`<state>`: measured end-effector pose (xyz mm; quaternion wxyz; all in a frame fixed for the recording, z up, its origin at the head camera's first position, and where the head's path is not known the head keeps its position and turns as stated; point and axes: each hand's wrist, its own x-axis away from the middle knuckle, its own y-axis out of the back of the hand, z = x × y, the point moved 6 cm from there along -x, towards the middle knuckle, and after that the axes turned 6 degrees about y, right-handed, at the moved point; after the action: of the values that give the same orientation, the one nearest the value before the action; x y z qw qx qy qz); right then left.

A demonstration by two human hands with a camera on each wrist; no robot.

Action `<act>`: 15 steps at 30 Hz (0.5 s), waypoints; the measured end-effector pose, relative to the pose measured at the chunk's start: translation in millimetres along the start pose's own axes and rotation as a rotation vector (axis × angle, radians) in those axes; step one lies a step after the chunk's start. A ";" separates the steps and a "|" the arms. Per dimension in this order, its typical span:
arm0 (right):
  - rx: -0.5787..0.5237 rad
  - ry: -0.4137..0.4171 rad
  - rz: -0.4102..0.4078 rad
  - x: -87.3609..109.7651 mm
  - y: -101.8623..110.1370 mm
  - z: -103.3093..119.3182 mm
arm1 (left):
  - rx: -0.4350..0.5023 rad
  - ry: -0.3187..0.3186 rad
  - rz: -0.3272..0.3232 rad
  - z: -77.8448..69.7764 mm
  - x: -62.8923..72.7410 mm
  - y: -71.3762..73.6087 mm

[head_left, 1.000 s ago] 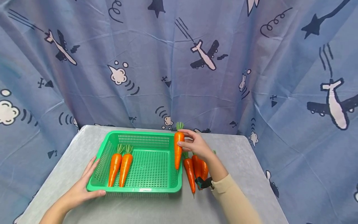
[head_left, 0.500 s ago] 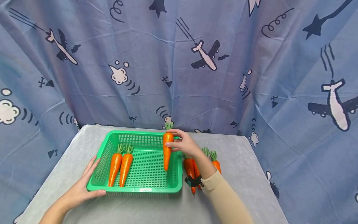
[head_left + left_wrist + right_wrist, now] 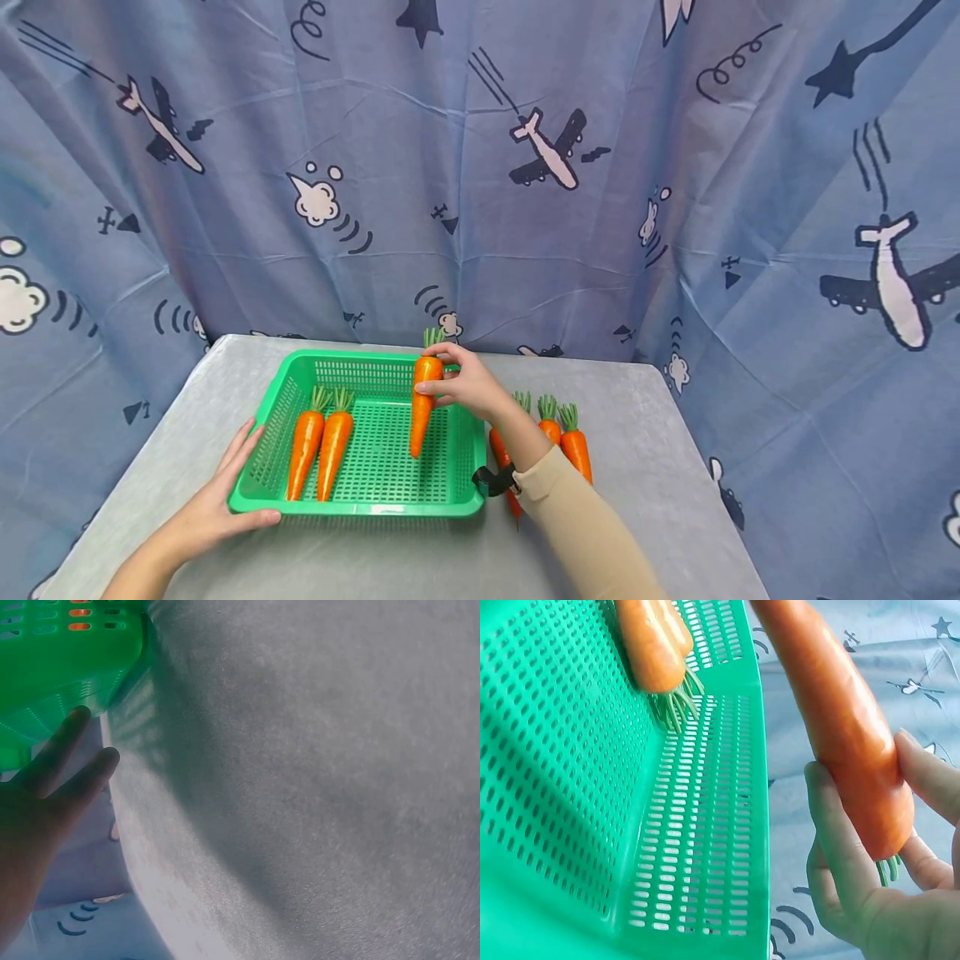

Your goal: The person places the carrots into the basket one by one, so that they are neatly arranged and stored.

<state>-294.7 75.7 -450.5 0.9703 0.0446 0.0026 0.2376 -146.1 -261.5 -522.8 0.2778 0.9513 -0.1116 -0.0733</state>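
Observation:
My right hand (image 3: 467, 385) pinches a carrot (image 3: 422, 408) near its green-stemmed top, its tip pointing down over the right half of the green plastic basket (image 3: 360, 509). In the right wrist view the thumb and fingers grip this carrot (image 3: 847, 720) beside the basket's slotted wall (image 3: 761, 787). Two more carrots (image 3: 305, 454) lie side by side in the left part of the basket, stems toward the back. At the basket's left front corner is my left hand (image 3: 213, 508), fingers spread and straight, touching the rim. The left wrist view shows two of its fingers (image 3: 86, 776) near the basket wall.
Right of the basket, several carrots (image 3: 576, 450) lie on the grey table (image 3: 660, 500), partly hidden by the right forearm. A dark strap (image 3: 495, 481) sits at the right wrist. Behind the table hangs a blue curtain (image 3: 405, 200) printed with planes.
My right hand has carried the carrot leftward, from the basket's right rim to over its inside. Carrots on the table have come into view behind the forearm. The left hand stays put.

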 end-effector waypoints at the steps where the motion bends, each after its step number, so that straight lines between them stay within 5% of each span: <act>1: 0.002 -0.005 -0.003 -1.6 -2.1 -0.2 | 0.001 0.001 0.001 0.1 0.0 -0.1; 15: -0.009 -0.074 0.001 -22.8 -33.6 -3.6 | 0.002 -0.010 -0.005 -1.9 0.3 0.0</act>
<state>-299.6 35.8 -457.4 0.9699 0.0488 -0.0344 0.2361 -145.4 -260.5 -521.3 0.2760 0.9515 -0.1106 -0.0787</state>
